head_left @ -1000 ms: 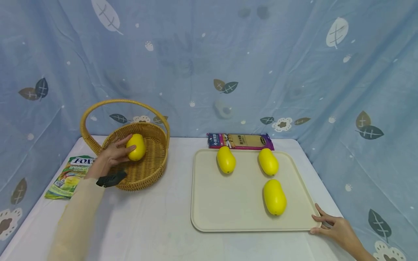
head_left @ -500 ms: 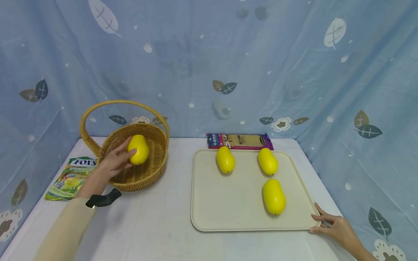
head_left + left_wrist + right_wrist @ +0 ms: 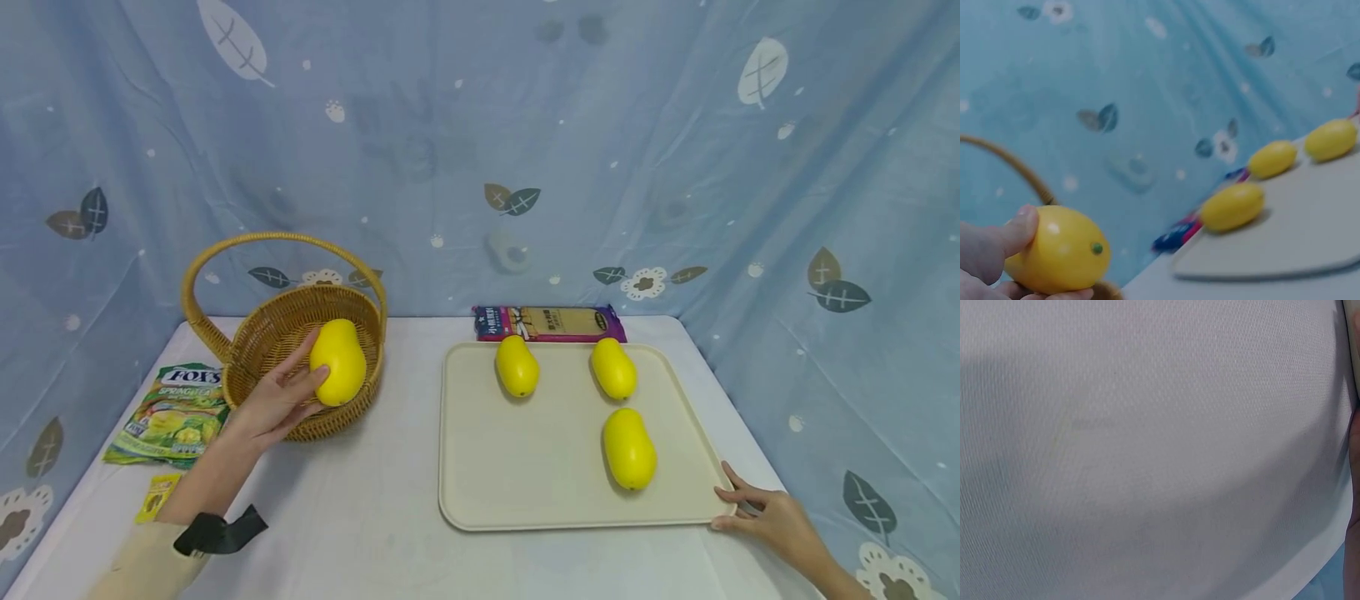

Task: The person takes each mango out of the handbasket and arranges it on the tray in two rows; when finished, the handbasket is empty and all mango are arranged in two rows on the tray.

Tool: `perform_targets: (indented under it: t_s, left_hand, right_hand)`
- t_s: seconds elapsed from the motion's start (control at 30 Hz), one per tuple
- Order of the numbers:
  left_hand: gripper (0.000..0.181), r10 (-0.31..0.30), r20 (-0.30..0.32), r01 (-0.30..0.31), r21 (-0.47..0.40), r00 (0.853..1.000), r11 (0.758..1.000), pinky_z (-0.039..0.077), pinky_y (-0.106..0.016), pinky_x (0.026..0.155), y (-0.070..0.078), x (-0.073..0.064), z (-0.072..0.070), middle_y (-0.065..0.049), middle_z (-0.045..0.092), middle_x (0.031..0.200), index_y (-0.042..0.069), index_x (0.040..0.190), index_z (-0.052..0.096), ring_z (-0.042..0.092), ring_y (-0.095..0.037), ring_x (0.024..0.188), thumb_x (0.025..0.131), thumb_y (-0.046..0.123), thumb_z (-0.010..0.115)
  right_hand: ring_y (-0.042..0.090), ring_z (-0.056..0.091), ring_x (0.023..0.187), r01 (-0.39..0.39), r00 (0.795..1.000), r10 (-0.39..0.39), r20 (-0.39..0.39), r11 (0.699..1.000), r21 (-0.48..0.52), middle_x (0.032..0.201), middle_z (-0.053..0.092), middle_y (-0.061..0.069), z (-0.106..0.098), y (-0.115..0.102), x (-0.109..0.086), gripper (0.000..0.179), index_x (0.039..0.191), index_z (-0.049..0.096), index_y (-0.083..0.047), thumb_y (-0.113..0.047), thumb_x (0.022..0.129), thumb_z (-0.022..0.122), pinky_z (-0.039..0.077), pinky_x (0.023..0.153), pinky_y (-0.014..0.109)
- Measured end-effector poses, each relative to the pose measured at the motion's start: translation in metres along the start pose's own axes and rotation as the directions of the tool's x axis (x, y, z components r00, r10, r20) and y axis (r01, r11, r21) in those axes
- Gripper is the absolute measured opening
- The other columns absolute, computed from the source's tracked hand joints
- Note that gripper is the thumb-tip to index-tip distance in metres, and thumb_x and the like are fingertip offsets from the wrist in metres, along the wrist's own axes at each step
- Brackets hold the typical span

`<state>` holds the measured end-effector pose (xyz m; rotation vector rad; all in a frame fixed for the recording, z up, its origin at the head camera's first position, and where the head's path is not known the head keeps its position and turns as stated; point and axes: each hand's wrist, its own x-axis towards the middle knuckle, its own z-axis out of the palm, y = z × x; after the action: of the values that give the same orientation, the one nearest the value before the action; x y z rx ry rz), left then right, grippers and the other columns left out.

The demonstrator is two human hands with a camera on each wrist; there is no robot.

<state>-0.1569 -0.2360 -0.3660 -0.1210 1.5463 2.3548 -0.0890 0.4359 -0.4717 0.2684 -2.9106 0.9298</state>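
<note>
My left hand (image 3: 281,400) grips a smooth yellow oblong fruit (image 3: 339,363), thumb on one side and fingers on the other. It overlaps the front of the wicker basket (image 3: 262,333) in the head view. Seen from the left wrist, the same fruit (image 3: 1063,250) shows a small green stem spot. On the beige tray (image 3: 517,475) lie three similar yellow fruits, two at the back edge and one fruit (image 3: 629,448) toward the front right. The tray's front right corner is pinched by my right hand (image 3: 772,521). In the right wrist view, only part of that hand (image 3: 1354,487) shows.
A green candy bag (image 3: 172,417) lies left of the basket, with a small yellow packet (image 3: 157,497) in front of it. Behind the tray is a purple-edged noodle packet (image 3: 555,322). A tall arched handle (image 3: 281,237) rises over the basket. Blue patterned cloth surrounds the white table.
My left hand has brought the fruit from inside the basket up and toward the front right. The yellow packet has come into full view. My right hand stays at the tray corner.
</note>
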Motion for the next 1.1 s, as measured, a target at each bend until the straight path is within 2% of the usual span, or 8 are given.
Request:
perform_targets:
  t_s: [0.07,0.23,0.43,0.67,0.77,0.9,0.97,1.1]
  left_hand:
    - [0.070,0.000,-0.008,0.000,0.018,1.000,1.000,0.054,-0.027,0.085,-0.004,-0.003,0.011,-0.002,0.040,0.139,0.038,0.152,0.019,0.061,-0.005,0.104,0.098,0.012,0.055]
    - [0.070,0.000,-0.012,0.001,0.084,1.000,0.996,0.051,-0.029,0.091,-0.016,-0.006,0.035,-0.014,0.015,0.157,0.038,0.152,0.019,0.059,-0.003,0.107,0.098,0.015,0.056]
    - [0.072,0.009,0.023,-0.012,0.125,1.000,0.992,0.047,-0.033,0.097,-0.033,-0.008,0.059,-0.015,0.018,0.157,0.032,0.154,0.016,0.054,-0.008,0.116,0.097,0.014,0.057]
    - [0.072,-0.016,0.043,0.013,0.069,0.999,0.998,0.048,-0.035,0.097,-0.058,-0.005,0.083,-0.012,0.023,0.156,0.030,0.154,0.017,0.052,-0.017,0.122,0.097,0.011,0.057]
    - [0.071,-0.044,0.061,0.042,0.027,0.997,0.999,0.048,-0.034,0.097,-0.073,-0.003,0.089,-0.012,0.025,0.156,0.031,0.154,0.018,0.052,-0.020,0.123,0.097,0.011,0.057]
    - [0.072,-0.076,0.125,0.076,0.001,0.989,0.997,0.047,-0.036,0.098,-0.098,0.001,0.094,-0.013,0.022,0.157,0.028,0.154,0.018,0.048,-0.025,0.127,0.097,0.010,0.057]
    - [0.072,-0.085,0.161,0.085,0.006,0.983,0.996,0.047,-0.036,0.098,-0.112,0.004,0.097,-0.015,0.020,0.157,0.027,0.154,0.018,0.047,-0.025,0.128,0.096,0.010,0.058]
    - [0.071,-0.105,0.208,0.096,0.049,0.973,0.994,0.052,-0.025,0.088,-0.134,0.010,0.104,-0.015,0.022,0.157,0.027,0.154,0.021,0.052,-0.022,0.122,0.096,0.015,0.060]
  right_hand:
    - [-0.019,0.049,0.093,0.006,1.000,-0.006,0.001,1.000,0.009,0.121,0.038,-0.032,-0.001,0.000,0.000,0.045,0.096,0.074,0.003,-0.021,0.060,0.088,0.048,0.062,0.006]
    - [-0.019,0.049,0.091,0.003,1.000,-0.003,-0.007,1.000,0.013,0.121,0.039,-0.030,0.000,-0.001,-0.001,0.045,0.095,0.074,0.005,-0.016,0.059,0.088,0.047,0.061,0.006]
    - [-0.018,0.050,0.091,-0.008,1.000,0.008,-0.012,1.000,-0.005,0.122,0.040,-0.028,0.000,-0.002,-0.002,0.045,0.095,0.074,0.005,-0.017,0.058,0.089,0.047,0.059,0.007]
    - [-0.020,0.047,0.094,-0.012,1.000,0.012,-0.010,1.000,-0.003,0.119,0.039,-0.034,0.000,-0.003,-0.001,0.048,0.096,0.074,0.005,-0.021,0.058,0.089,0.046,0.064,0.003]
    - [-0.020,0.046,0.095,-0.024,1.000,0.024,0.002,1.000,-0.007,0.118,0.037,-0.036,0.000,-0.003,0.000,0.049,0.097,0.074,0.003,-0.024,0.059,0.089,0.046,0.065,0.003]
    - [-0.020,0.044,0.096,-0.033,0.999,0.033,0.012,0.999,0.004,0.119,0.037,-0.034,0.000,-0.001,0.000,0.048,0.098,0.074,0.003,-0.024,0.060,0.088,0.047,0.065,0.004]
    - [-0.021,0.044,0.096,-0.034,0.999,0.034,0.012,0.999,0.007,0.120,0.038,-0.034,0.000,0.000,-0.001,0.048,0.098,0.074,0.003,-0.023,0.060,0.088,0.047,0.064,0.004]
    - [-0.020,0.045,0.094,-0.029,1.000,0.029,-0.003,0.999,-0.019,0.119,0.038,-0.034,0.000,0.001,-0.001,0.048,0.097,0.074,0.002,-0.024,0.059,0.089,0.046,0.063,0.005]
